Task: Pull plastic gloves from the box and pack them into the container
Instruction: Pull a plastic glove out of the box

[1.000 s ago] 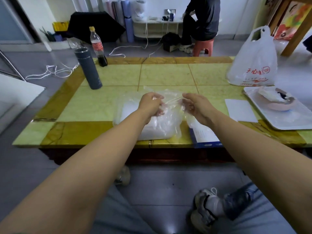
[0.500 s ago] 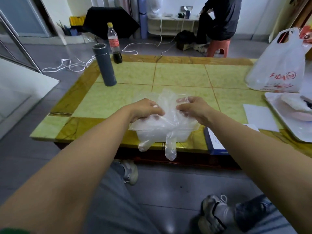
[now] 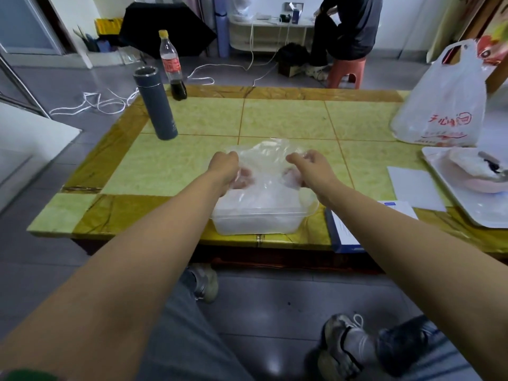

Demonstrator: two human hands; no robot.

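Note:
A clear plastic container (image 3: 258, 222) stands at the near edge of the green table (image 3: 286, 119), with thin plastic gloves inside. Above it a clear plastic glove (image 3: 265, 158) is spread between my two hands. My left hand (image 3: 225, 170) grips its left side, fingers curled under the film. My right hand (image 3: 309, 169) grips the right side the same way. Both hands hover just over the container's far rim. The blue and white glove box (image 3: 345, 235) lies flat to the right of the container, partly under my right forearm.
A grey flask (image 3: 155, 103) and a cola bottle (image 3: 171, 66) stand at the far left. A white shopping bag (image 3: 442, 105) sits at the far right, with a white tray (image 3: 472, 204) holding a pink bowl and a sheet of paper (image 3: 412, 188) near it. A person sits beyond the table.
The glove that hung down over the container's front is now lifted and spread flat between my hands above it. The view has shifted right and back.

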